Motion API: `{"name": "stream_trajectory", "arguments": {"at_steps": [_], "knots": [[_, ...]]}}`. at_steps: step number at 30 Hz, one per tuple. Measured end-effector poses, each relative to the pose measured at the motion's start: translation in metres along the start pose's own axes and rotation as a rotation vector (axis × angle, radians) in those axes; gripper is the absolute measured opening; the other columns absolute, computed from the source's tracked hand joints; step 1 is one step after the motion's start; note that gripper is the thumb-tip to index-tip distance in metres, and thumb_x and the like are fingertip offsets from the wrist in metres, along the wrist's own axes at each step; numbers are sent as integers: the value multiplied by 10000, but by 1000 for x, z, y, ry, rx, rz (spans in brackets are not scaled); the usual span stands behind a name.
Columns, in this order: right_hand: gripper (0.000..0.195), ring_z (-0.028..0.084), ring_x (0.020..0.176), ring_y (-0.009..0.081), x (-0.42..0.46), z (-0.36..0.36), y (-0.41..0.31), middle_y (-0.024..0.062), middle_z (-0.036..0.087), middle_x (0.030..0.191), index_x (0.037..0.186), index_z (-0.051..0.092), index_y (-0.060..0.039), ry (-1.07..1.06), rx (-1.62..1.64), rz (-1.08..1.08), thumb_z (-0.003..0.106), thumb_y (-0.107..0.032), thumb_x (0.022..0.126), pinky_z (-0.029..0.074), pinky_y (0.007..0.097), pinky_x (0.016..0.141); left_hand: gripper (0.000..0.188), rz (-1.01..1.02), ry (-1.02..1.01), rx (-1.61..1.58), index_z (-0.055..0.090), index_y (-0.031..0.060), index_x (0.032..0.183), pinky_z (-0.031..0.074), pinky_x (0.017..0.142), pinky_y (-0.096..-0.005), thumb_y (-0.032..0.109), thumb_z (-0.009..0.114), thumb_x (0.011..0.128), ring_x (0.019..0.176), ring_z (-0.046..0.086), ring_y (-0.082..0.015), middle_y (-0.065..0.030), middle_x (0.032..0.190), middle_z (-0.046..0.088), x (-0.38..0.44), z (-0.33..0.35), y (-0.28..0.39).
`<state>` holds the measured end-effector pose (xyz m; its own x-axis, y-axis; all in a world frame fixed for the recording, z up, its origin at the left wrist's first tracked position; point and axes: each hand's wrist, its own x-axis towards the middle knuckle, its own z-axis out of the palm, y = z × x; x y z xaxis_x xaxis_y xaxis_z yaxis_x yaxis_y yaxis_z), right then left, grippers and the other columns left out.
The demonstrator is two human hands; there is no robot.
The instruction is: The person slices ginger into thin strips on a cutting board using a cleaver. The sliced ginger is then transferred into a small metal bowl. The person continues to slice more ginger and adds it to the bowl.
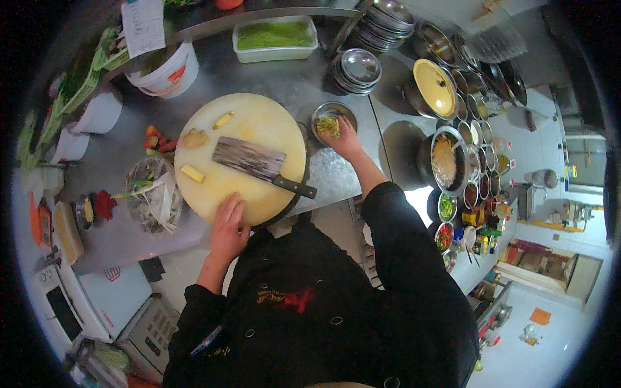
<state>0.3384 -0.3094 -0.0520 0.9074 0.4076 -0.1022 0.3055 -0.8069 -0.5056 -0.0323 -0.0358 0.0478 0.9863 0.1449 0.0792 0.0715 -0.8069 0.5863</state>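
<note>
A round, thick cutting board (262, 206) lies on the steel counter before me. On it rests a Chinese cleaver (250, 159), its dark handle pointing to my right. A knob of ginger (195, 138) and two peeled ginger pieces, one farther off (223, 120) and one nearer (192, 173), surround the blade. My left hand (229, 227) rests on the board's near left edge and holds nothing. To the right of the board, my right hand (342, 137) reaches into a small metal bowl (353, 110), touching chopped yellow-green pieces (327, 126). Whether its fingers grip any is hidden.
A plastic bag of scraps (153, 203) and red peppers (157, 140) lie left of the board. A tub of green strips (275, 36) and stacked metal bowls (359, 70) stand beyond. Pots, including a yellow-lidded one (435, 89), and seasoning containers crowd the right.
</note>
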Motion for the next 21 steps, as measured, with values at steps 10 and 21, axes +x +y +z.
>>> {"name": "stream_trajectory", "arguments": {"at_steps": [10, 21], "knots": [[1020, 478, 1409, 449, 24, 25, -22, 309, 484, 1515, 1513, 494, -19, -163, -211, -25, 801, -642, 765, 408, 495, 1174, 598, -111, -41, -23, 576, 39, 1346, 370, 1212, -500, 86, 765, 781, 1451, 443, -386, -158, 1514, 525, -4, -2, 1], [362, 715, 989, 366, 5, -23, -44, 194, 736, 1097, 1236, 707, -37, 57, 42, -204, 698, -242, 938, 563, 444, 883, 555, -29, 12, -14, 593, 36, 1319, 405, 1188, -464, 99, 732, 786, 1431, 465, -385, -169, 1500, 540, -11, -3, -7]]}}
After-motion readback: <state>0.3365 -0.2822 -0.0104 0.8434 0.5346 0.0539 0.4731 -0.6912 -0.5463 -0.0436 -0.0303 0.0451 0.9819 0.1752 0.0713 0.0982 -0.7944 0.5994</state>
